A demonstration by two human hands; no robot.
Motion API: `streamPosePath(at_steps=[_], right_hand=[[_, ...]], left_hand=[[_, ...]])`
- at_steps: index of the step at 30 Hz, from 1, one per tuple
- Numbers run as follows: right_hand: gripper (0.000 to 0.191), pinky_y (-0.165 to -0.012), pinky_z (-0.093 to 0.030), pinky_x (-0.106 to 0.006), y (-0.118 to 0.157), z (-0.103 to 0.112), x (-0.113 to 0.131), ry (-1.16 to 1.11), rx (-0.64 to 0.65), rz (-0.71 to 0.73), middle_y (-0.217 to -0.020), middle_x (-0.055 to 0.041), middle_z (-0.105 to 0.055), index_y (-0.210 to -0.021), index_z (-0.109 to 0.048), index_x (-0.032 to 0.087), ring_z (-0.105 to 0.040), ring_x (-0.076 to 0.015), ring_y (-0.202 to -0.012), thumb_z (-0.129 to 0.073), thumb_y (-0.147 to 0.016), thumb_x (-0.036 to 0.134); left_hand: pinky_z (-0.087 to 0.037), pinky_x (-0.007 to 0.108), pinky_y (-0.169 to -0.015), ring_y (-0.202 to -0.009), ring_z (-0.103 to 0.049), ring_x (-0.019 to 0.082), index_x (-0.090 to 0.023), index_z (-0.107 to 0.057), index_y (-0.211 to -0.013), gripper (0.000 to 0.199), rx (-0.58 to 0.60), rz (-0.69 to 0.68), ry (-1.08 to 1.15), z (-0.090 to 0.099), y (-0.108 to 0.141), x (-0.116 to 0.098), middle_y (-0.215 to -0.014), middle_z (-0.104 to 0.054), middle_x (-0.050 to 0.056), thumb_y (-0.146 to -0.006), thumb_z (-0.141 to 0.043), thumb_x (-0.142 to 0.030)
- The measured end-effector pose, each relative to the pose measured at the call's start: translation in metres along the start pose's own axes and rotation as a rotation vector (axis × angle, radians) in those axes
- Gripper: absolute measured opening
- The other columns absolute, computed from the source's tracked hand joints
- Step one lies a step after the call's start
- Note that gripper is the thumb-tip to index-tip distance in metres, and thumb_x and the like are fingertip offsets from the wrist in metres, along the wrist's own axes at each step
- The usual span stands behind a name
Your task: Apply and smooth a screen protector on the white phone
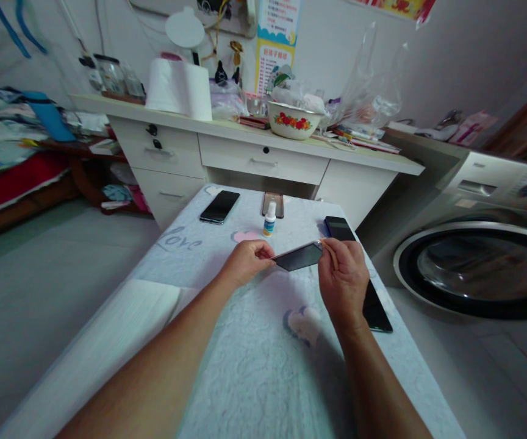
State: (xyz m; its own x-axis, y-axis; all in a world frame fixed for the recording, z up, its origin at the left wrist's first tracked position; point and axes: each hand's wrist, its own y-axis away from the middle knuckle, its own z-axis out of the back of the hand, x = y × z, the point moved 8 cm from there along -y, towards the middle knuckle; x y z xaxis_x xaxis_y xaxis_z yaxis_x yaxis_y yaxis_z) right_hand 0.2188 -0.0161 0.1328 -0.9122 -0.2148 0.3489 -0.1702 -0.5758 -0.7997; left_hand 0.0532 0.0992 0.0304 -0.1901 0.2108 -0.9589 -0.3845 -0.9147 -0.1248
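Note:
A smartphone (299, 256) with a dark screen is held tilted above the cloth-covered table. My left hand (249, 261) pinches its left end between thumb and fingers. At the opposite end, my right hand (344, 274) is closed on the phone, its fingertips partly hidden. Just beyond stands a small white spray bottle (269, 221) with a blue and yellow label. Behind the bottle lies a brownish phone case or phone (280, 205); I cannot tell which. Another black phone (220, 207) rests at the far left of the table.
Beside and partly under my right arm are a dark phone (339, 228) and a long black device (377, 310). A white desk (263, 163) stands behind, bearing a floral bowl (296, 122) and a paper roll (179, 88). A washing machine (455, 183) is at the right.

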Motion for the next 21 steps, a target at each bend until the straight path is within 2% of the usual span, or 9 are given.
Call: streamPosePath(at_steps=[8,16,21], right_hand=[[0.019,-0.07,-0.05,-0.028,0.002,0.001,0.019,-0.037,-0.023,0.047,-0.092,-0.0038,-0.053,-0.098,-0.066,0.023,-0.056,-0.015,-0.08,-0.051,-0.087,0.016],[0.023,-0.07,-0.051,-0.028,0.008,-0.008,0.032,-0.107,0.026,0.098,-0.095,-0.0041,-0.051,-0.103,-0.064,0.024,-0.056,-0.0143,-0.081,-0.05,-0.088,0.014],[0.026,-0.069,-0.051,-0.027,0.01,-0.01,0.038,-0.126,0.048,0.106,-0.096,-0.0044,-0.05,-0.103,-0.064,0.024,-0.056,-0.0138,-0.081,-0.049,-0.086,0.011]], left_hand=[[-0.035,0.024,-0.058,-0.061,-0.05,0.012,-0.016,-0.062,-0.066,0.01,0.053,-0.006,-0.17,-0.009,0.005,-0.006,-0.061,-0.057,-0.003,-0.062,-0.068,-0.022],[-0.032,0.023,-0.056,-0.058,-0.046,0.011,-0.017,-0.056,-0.063,0.007,0.08,-0.037,-0.286,-0.017,0.007,-0.002,-0.058,-0.052,-0.005,-0.065,-0.063,-0.018],[-0.035,0.025,-0.06,-0.065,-0.05,0.013,-0.018,-0.059,-0.068,0.017,0.129,-0.134,-0.296,-0.019,0.012,-0.018,-0.066,-0.057,-0.003,-0.063,-0.073,-0.026]])
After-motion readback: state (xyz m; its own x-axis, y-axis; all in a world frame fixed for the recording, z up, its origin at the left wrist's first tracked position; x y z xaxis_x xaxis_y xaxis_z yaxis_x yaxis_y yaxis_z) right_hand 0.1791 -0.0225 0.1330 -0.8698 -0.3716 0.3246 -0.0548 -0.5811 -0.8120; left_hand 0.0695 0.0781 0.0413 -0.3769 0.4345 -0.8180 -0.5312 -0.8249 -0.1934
